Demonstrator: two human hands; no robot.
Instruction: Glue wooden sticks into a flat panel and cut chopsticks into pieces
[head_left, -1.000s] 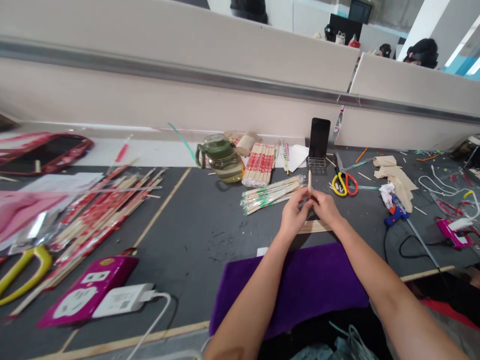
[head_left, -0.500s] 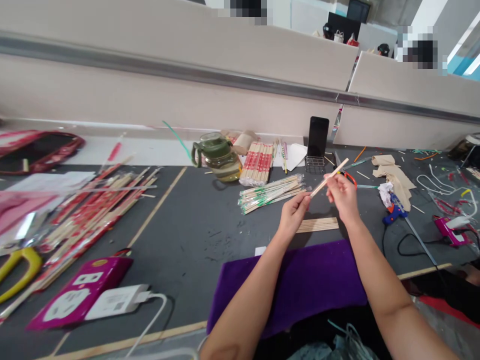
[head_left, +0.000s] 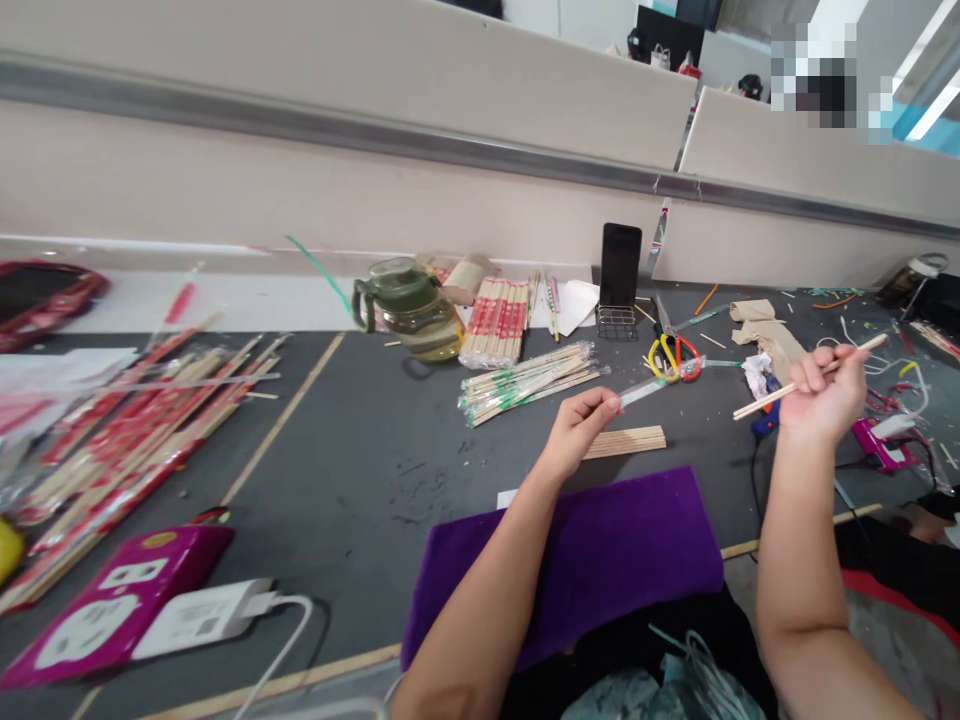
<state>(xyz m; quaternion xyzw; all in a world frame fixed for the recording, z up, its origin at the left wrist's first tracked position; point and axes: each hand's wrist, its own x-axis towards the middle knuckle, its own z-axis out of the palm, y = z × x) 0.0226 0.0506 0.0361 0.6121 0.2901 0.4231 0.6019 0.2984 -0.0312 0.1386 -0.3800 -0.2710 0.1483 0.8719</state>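
Observation:
My left hand [head_left: 581,430] pinches one end of a clear plastic wrapper [head_left: 642,390] that sticks out to the right above the table. Off to the right, my right hand [head_left: 823,390] is closed around a pair of wooden chopsticks [head_left: 765,401], held at a slant. Below the left hand lies a flat row of bare wooden sticks [head_left: 634,440], just beyond a purple cloth [head_left: 637,550]. Wrapped chopsticks with green print [head_left: 521,386] are left of the wrapper. Yellow-and-red-handled scissors [head_left: 684,362] rest behind it. A blue glue gun [head_left: 765,422] is partly hidden near the right hand.
A green-lidded glass teapot [head_left: 409,305] stands behind, beside a red-and-white chopstick pack [head_left: 495,318]. A phone [head_left: 621,265] leans in a wire stand. Red-wrapped chopsticks [head_left: 165,430] and a magenta power strip [head_left: 127,600] with a cable lie left. Brown paper [head_left: 772,330] lies right.
The chopsticks have come out of the wrapper and moved right with my right hand. My left hand keeps the wrapper. The view has shifted slightly to the right.

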